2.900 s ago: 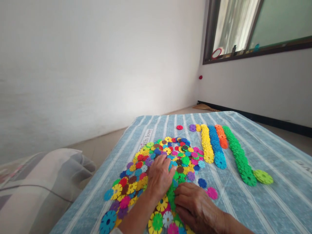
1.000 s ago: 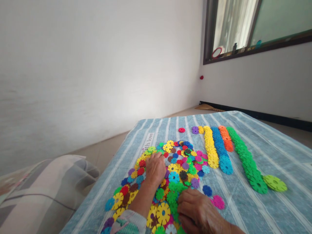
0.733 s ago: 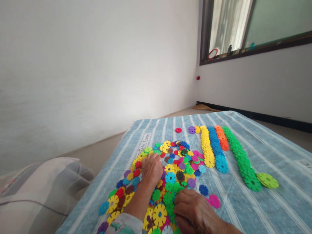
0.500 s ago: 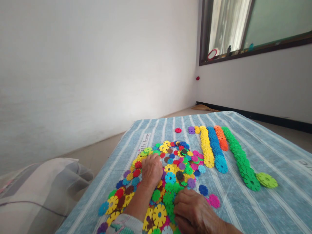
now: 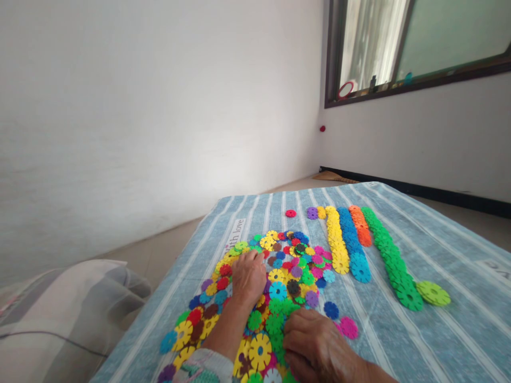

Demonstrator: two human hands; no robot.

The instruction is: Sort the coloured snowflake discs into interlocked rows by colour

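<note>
A mixed pile of notched plastic discs (image 5: pixel 259 351) in many colours covers the near middle of the striped cloth. My left hand (image 5: pixel 249 276) rests on the upper left part of the pile, fingertips down among the discs; what is under them is hidden. My right hand (image 5: pixel 313 343) is curled at the pile's right side, against a cluster of green discs (image 5: pixel 275 322); its fingertips are hidden. To the right lie overlapping rows: yellow (image 5: pixel 337 239), blue (image 5: pixel 353 242), orange (image 5: pixel 360 226) and a long green row (image 5: pixel 393 255). Light green discs (image 5: pixel 433 293) sit by the green row's near end.
The striped cloth (image 5: pixel 451 255) covers the table. At the far side are a single red disc (image 5: pixel 290 213), purple discs (image 5: pixel 312 213) and dark yellow discs (image 5: pixel 321 213). A draped pale fabric (image 5: pixel 59 314) with a cable lies at the left. A window (image 5: pixel 451 37) is at upper right.
The view has shifted very slightly, so the rows appear a little further left. Both hands keep nearly the same places and poses over the discs.
</note>
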